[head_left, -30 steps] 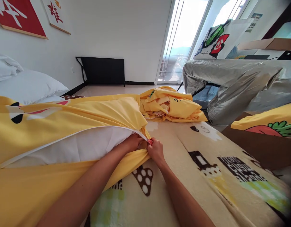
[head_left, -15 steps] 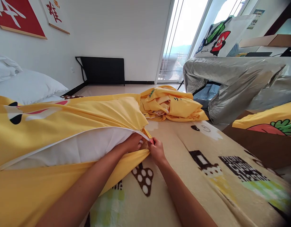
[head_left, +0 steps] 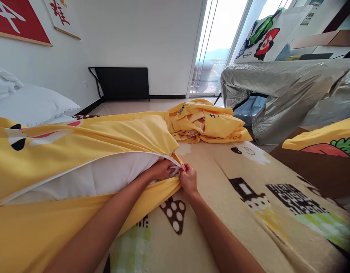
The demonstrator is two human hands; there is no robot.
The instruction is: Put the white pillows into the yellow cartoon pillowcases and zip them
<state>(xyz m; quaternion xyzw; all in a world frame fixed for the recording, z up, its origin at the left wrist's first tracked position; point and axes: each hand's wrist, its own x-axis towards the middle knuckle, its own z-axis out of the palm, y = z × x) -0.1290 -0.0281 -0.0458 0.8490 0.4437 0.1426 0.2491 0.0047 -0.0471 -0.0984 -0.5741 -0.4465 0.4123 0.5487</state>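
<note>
A yellow duvet cover [head_left: 129,131] lies across the bed with its long edge open, and a white quilt [head_left: 86,176] shows inside. My left hand [head_left: 163,169] reaches into that opening near the right end. Its fingers are closed, with a bit of white fabric at their tips; the cover and the right hand partly hide them. Just beside it, my right hand [head_left: 188,179] pinches the end corner of the cover's opening, where the white-trimmed edges meet. Both hands nearly touch.
Beige patterned blanket [head_left: 220,227] covers the bed. Bunched yellow fabric [head_left: 212,121] lies beyond the hands. A cardboard box [head_left: 314,174] with yellow carrot-print cloth [head_left: 325,138] stands right, near a silver-covered object [head_left: 280,87]. White pillow [head_left: 41,102] at left; black folded panel [head_left: 122,83] by the wall.
My left hand's fingers have shifted slightly, and more white fabric shows between them and my right hand. My right hand keeps its pinch on the corner. The view has tilted a little.
</note>
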